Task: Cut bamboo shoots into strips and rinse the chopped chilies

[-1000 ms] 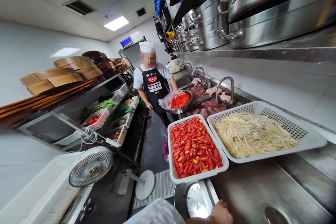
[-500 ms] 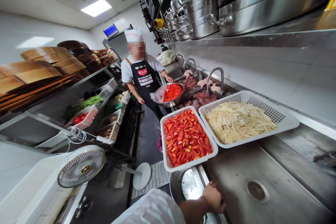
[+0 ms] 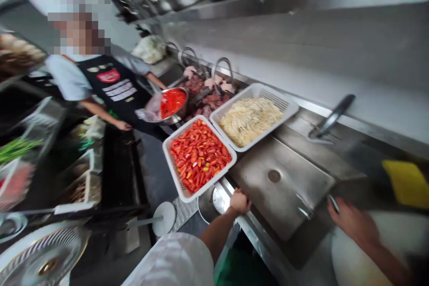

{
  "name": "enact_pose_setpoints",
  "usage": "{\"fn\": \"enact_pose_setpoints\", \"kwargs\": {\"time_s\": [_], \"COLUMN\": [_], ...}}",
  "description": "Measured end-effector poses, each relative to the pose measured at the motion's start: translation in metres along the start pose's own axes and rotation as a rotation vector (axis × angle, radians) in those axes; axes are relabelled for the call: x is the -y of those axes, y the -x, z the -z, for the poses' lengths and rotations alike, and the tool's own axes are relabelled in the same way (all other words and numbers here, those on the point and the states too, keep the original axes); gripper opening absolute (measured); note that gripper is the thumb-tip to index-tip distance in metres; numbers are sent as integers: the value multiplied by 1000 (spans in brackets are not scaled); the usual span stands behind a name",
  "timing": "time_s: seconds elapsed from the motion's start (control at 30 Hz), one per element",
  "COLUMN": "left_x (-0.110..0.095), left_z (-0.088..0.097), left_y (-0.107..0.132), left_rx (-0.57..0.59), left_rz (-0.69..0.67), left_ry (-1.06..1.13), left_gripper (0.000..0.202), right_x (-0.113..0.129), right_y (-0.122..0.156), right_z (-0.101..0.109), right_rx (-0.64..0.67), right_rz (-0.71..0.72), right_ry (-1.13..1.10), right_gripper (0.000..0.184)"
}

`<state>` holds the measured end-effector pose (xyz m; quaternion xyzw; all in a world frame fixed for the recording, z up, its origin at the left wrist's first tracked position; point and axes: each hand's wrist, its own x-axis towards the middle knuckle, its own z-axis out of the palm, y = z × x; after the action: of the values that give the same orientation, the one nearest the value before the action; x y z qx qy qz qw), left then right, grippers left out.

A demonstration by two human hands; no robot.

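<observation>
My left hand [image 3: 239, 201] is closed over the front rim of the steel sink [image 3: 254, 232], fingers curled on the edge. My right hand [image 3: 351, 223] lies at the edge of a white round object [image 3: 378, 250] at the lower right; it is blurred and its fingers are hard to read. A small metal piece [image 3: 333, 203] shows at its fingertips. Just beyond my left hand a white basket of chopped red pieces [image 3: 197, 156] sits on the sink's left end. Beside it stands a white basket of pale shreds [image 3: 250, 118].
A co-worker in a black apron [image 3: 114, 87] stands farther along, one hand at a steel bowl of red pieces [image 3: 170, 105]. Raw meat [image 3: 201, 94] fills the sinks behind. A tap [image 3: 330, 120], a yellow object [image 3: 407, 183] and a floor fan [image 3: 43, 259] are nearby.
The view has swung down and to the right. My right hand and the white round object have come into sight. My left hand stays on the sink's front edge.
</observation>
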<state>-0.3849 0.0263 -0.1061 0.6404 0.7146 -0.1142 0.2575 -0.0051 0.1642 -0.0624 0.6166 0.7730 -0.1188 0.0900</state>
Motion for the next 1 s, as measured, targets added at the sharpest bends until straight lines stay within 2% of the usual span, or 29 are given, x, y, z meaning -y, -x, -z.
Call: {"fn": "enact_pose_setpoints", "kwargs": {"time_s": [0.03,0.07,0.17,0.47,0.87,1.0], "left_x": [-1,-1,-2,-1,-1,-4], "left_z": [2,3,0,-7,-10,-9], "left_y": [2,3,-4,-6,-8,-5], "left_rx": [-9,-3,26,-17,-10,25], "left_rz": [34,37,-13,-36,-40,-39], "left_ry": [-10,-27,-64,-56,-44,-30], "left_gripper": [29,30,34,28,29,32], "right_x": [7,13,19,10,12,10], "right_y": [2,2,-5,-5,-4,-1], "right_z": [9,17,28,13,19,22], "right_rx": [67,118,170,152,156,181], "right_rz": [-56,-51,-68,-91,-90,-75], "right_ry": [99,129,127,124,136,154], "right_gripper": [31,31,39,41,41,41]}}
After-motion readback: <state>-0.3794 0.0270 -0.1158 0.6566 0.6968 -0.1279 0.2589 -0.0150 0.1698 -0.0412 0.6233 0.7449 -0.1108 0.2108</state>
